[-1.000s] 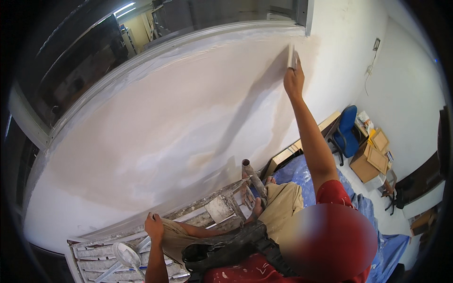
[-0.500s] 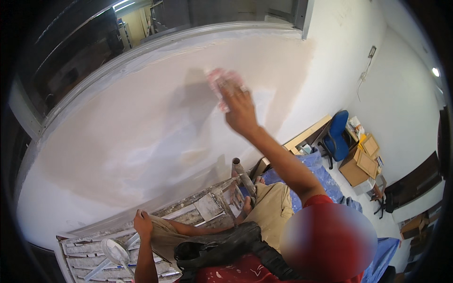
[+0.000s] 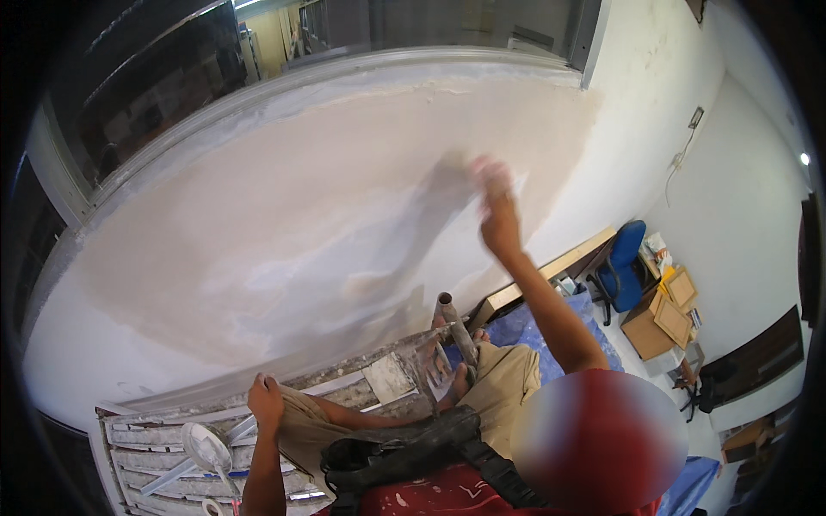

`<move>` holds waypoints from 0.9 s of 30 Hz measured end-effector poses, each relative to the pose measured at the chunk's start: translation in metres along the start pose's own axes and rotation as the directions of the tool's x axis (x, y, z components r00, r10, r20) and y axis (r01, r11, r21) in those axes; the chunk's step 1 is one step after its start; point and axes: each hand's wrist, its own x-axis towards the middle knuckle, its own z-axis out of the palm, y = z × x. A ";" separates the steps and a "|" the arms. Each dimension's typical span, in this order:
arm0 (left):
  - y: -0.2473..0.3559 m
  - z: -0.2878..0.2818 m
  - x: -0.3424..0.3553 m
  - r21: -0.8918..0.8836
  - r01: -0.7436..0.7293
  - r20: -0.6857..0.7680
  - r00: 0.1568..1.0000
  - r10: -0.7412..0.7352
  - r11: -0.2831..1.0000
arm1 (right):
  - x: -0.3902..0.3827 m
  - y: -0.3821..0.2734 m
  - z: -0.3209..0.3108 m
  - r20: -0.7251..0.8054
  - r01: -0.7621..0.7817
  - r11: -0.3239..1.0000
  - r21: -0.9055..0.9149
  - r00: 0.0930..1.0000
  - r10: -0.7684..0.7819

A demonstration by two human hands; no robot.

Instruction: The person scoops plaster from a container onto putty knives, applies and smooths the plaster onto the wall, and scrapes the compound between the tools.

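My right hand (image 3: 499, 225), blurred by motion, is closed on a red-and-white sheet (image 3: 491, 170) and holds it against the patched wall (image 3: 361, 163). The sheet's exact kind is hard to make out. Beige filler covers a wide area of this white wall below the window frame. Low on the left, my left hand (image 3: 265, 401) is curled closed beside my bent knee, and nothing shows in its fingers. Paint-spattered scaffold planks (image 3: 292, 378) lie under my legs.
A round pale tool (image 3: 206, 446) with a handle lies on the planks. A metal pipe end (image 3: 445, 300) rises by the wall. Blue sheeting (image 3: 551, 335), a blue office chair (image 3: 621, 268) and cardboard boxes (image 3: 650, 327) are at the right below. The window frame (image 3: 344, 67) crosses above.
My right hand has moved right and slightly down along the wall with the sheet. The view has shifted a little. My left hand stays by the knee.
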 end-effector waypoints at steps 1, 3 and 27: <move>-0.003 0.003 0.000 0.003 0.005 0.008 1.000 -0.005 1.000 | 0.022 0.013 -0.008 -0.124 -0.169 0.980 0.108 0.975 0.182; 0.007 0.012 0.004 -0.032 -0.011 0.020 1.000 0.012 0.999 | 0.067 0.059 -0.038 -0.266 -0.381 0.897 0.224 0.862 0.432; 0.005 0.014 0.003 -0.070 0.013 -0.027 1.000 -0.014 0.997 | 0.076 -0.083 -0.004 -0.111 0.105 0.975 -0.198 0.986 -0.128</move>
